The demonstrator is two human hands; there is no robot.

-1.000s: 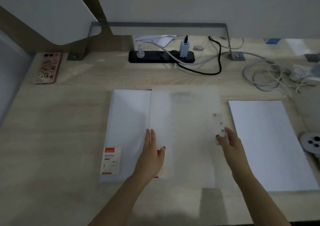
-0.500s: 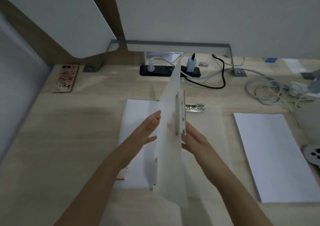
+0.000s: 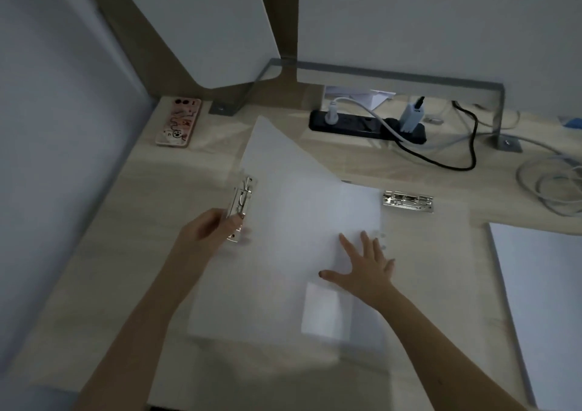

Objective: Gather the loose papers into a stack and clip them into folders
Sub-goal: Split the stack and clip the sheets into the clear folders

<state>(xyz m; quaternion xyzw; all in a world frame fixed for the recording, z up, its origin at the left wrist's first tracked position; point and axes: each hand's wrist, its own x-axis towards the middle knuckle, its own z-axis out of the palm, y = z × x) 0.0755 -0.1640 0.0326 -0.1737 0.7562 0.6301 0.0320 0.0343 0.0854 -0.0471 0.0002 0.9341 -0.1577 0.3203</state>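
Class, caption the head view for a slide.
The left hand grips the translucent folder by its metal clip; right hand presses flat on the folder.

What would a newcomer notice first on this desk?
Probably the translucent folder in the middle, tilted up by the left hand, which grips it at its metal clip, while the right hand lies flat on it. Next come a second clip farther back and the paper stack at the right edge.

The person's left hand (image 3: pixel 204 231) and right hand (image 3: pixel 365 265) are bare, like both forearms (image 3: pixel 151 310); the right thumbnail (image 3: pixel 321 274) looks darkly polished.
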